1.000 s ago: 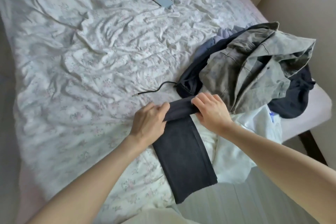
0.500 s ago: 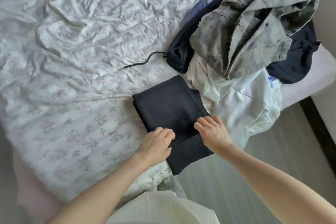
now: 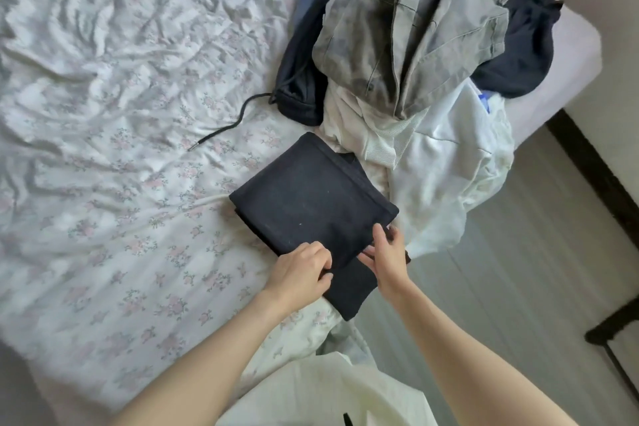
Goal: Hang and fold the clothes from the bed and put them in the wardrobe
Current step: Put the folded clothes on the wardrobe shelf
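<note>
The dark, nearly black folded cloth garment [image 3: 311, 204] lies at the near edge of the bed with the white floral sheet [image 3: 103, 201], its near end hanging just past the edge towards the floor. The left hand [image 3: 299, 270] has its fingers curled over the garment's near fold, pinching the cloth; the right hand [image 3: 387, 254] lies just beside it with fingers fairly straight, touching the same fold — whether its thumb pinches underneath I cannot tell.

The likely trouble is the loose tail below both hands: if the next fold is lifted by one hand alone, the layers could slide apart and the tidy square above the grip come undone. Just beyond the right hand's fingertips sits the crumpled white garment [image 3: 442, 176], with the grey-green mottled jacket [image 3: 415, 21] heaped further up — a careless sweep could snag them or drag the white one off the bed.
</note>
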